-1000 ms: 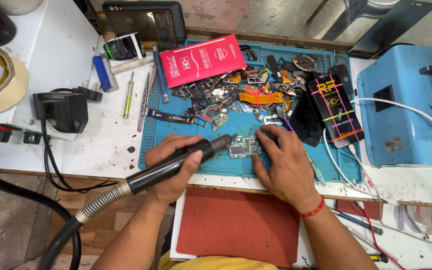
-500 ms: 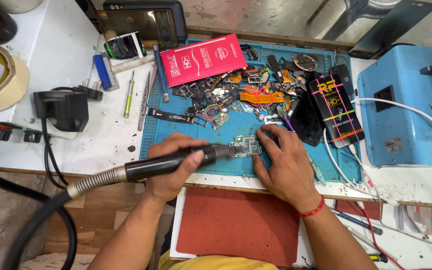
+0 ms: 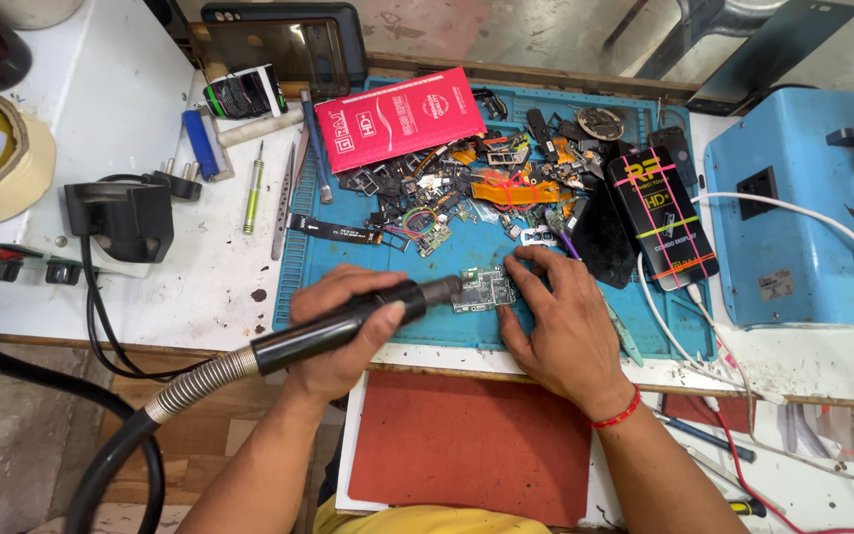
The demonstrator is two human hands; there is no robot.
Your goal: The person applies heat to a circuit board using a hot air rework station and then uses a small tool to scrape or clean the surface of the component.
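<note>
1. Left hand (image 3: 343, 331) is wrapped tight around the black hot-air handpiece (image 3: 348, 321), fingers curled over the barrel, thumb along the top.
2. The handpiece lies nearly level, its nozzle tip at the left edge of the small green circuit board (image 3: 484, 289); whether the tip touches the board or sits just above it is hard to tell from this angle.
3. Trailing back from the handpiece, a ribbed metal hose (image 3: 200, 381) runs down and left off the bench edge into a thick black hose.
4. Right hand (image 3: 560, 321) is open and spread flat on the blue work mat (image 3: 294, 257), fingertips pressing at the right and lower sides of the board, pinning it in place. A red thread band circles that wrist.
5. The board itself sits near the front middle of the mat, between the two hands.
6. Just behind it, a heap of loose phone parts (image 3: 476, 188): orange flex cables, metal shields, small frames.
7. A red packet (image 3: 397, 117) leans at the back of the mat; a black packet with coloured stripes (image 3: 659, 213) lies to the right.
8. Far right, a blue machine (image 3: 803, 227) with a white cable draped across its front.
9. Left of the mat, a green-handled screwdriver (image 3: 252, 193) and tweezers rest on the white bench, a black power adapter (image 3: 121, 218) further out.
10. Below the bench edge, a red pad (image 3: 467, 445) sits in front of the person.
</note>
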